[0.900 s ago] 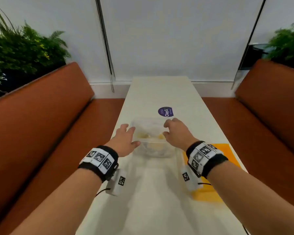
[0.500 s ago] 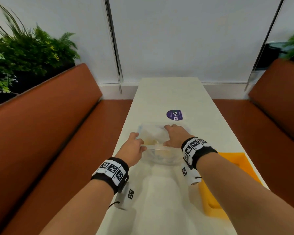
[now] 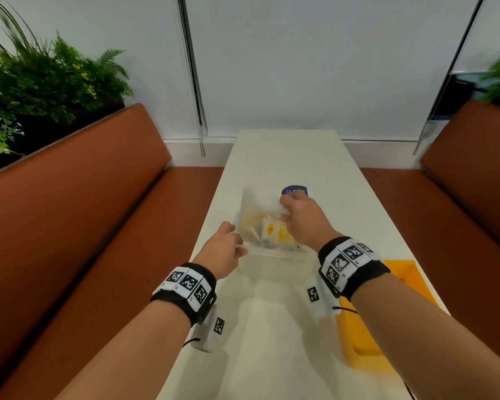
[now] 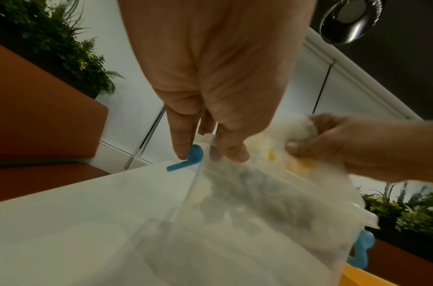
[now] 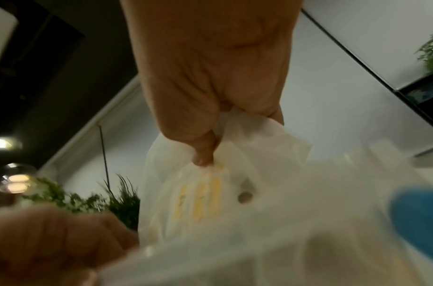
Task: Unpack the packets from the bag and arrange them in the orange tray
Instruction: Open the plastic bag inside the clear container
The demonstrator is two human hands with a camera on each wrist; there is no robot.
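A: Bag (image 3: 267, 226) status?
B: Clear soft plastic, crumpled, lifted off the white table (image 3: 286, 157) mid-span. White packets (image 3: 276, 231) with yellow print still inside.
A: Hands?
B: Left hand (image 3: 224, 249) pinched the near rim by a blue slider tab (image 4: 186, 158). Right hand (image 3: 303, 220) was fisted on bunched film at the far end.
A: Tray?
B: Orange tray (image 3: 399, 272), rigid, smooth, at the near right under the right forearm, apart from the bag.
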